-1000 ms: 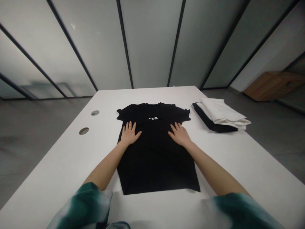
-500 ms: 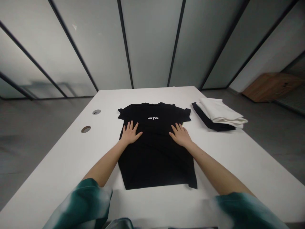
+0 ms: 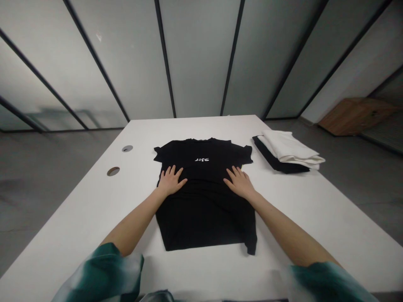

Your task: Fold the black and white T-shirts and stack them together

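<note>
A black T-shirt (image 3: pixel 204 218) lies spread on the white table, its collar toward the far side and its hem toward me. Small white lettering (image 3: pixel 202 160) shows across its upper part. My left hand (image 3: pixel 170 181) rests flat on the shirt's left side, fingers spread. On the right side of the shirt, my right hand (image 3: pixel 240 183) also lies flat with its fingers apart. Faint creases run across the cloth between the two hands. The hem's right corner is slightly bent out of line.
The white table (image 3: pixel 94 226) has two round holes near its left edge. A folded white cloth (image 3: pixel 291 147) lies on a folded black cloth (image 3: pixel 267 156) at the right edge. Frosted glass panels (image 3: pixel 198 54) stand behind, and a wooden cabinet (image 3: pixel 355 116) is at far right.
Both hands have slid a little toward me on the T-shirt. Creases have formed between them, and the hem's right corner has shifted inward and toward me.
</note>
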The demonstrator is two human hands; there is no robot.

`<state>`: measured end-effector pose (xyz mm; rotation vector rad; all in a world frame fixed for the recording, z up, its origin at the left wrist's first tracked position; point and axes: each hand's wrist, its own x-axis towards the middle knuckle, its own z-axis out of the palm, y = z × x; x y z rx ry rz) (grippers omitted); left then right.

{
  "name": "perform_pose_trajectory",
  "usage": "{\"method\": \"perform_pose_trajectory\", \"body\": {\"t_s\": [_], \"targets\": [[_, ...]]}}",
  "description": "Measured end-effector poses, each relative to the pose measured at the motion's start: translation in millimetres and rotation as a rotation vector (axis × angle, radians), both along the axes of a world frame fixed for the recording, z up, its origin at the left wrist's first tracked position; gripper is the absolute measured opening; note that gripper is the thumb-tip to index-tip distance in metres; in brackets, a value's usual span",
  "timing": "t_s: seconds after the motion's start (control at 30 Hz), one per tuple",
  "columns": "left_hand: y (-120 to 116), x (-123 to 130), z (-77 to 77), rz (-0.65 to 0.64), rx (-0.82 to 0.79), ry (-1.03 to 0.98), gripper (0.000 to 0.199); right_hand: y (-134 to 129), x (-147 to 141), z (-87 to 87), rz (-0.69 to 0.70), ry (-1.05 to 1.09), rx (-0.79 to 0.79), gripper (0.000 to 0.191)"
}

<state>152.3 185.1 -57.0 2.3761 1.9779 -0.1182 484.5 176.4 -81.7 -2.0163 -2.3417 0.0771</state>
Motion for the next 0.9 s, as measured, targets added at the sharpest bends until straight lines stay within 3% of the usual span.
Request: {"method": "perform_pose_trajectory", "body": {"t_s": [0.13,0.27,0.37,0.5,0.63,0.73,0.9], "targets": [[12,3,20.1,0.034,0.080,0.004,0.073,20,15,15.2,-0.039,0.126,0.058,0.053],[33,11,28.7,0.126,0.146,-0.028,0.068,56,41,25.5,-0.291,0.271,0.208,0.047],[45,16,17.1,0.089,0.204,-0.043,0.065,83,58,26.6,-0.485,0.303,0.267,0.051],[50,18,-3.4,0.102,0.137,-0.075,0.068,109,65,26.4,-0.664,0.316,0.131,0.060],[50,16,-10.5,0.131,0.142,-0.087,0.068,121,58,24.7,-0.788,0.305,0.100,0.075],[49,15,-11.0,0.133,0.152,-0.093,0.068,130,54,21.6,-0.788,0.292,0.107,0.070],[49,15,-11.4,0.136,0.157,-0.108,0.067,150,66,17.0,-0.600,0.514,0.144,0.043]]}}
